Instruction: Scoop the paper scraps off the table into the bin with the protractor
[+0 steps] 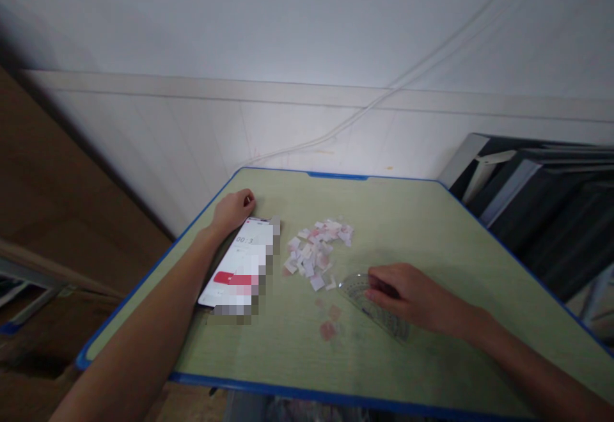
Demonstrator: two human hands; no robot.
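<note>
Two hands, protractor (371, 304) seemingly pinned.

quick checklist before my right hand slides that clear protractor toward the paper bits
1. Right hand on the protractor: ok, the fingers rest on its curved end.
2. Protractor flat on the table: ok, it looks to lie flat.
3. Path to the paper scraps: not ok, a few loose pink pieces lie just left of the protractor.
4. Phone out of the way: ok, it lies left of the scraps, apart from the pile.
5. Left hand clear of the pile: ok, it rests closed by the phone's far end.
6. Grip firmness on the protractor: cannot tell.
</note>
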